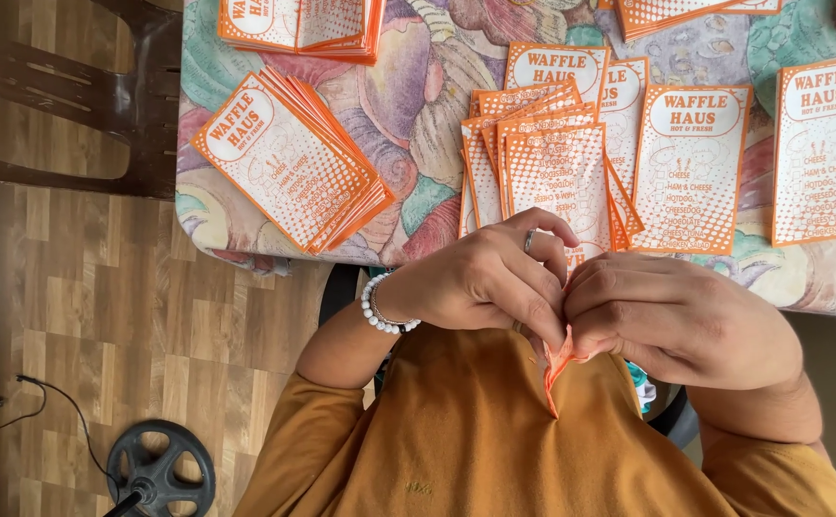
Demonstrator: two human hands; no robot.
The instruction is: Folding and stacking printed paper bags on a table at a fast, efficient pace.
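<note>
In the head view, at lower centre of the frame, the left hand (483,280) and right hand (676,321) meet, both pinching a folded orange paper sleeve (557,369) against the mustard shirt (494,450). Above, stacks of orange-and-white paper sleeves (289,158) lie across the flowered tablecloth (408,105).
</note>
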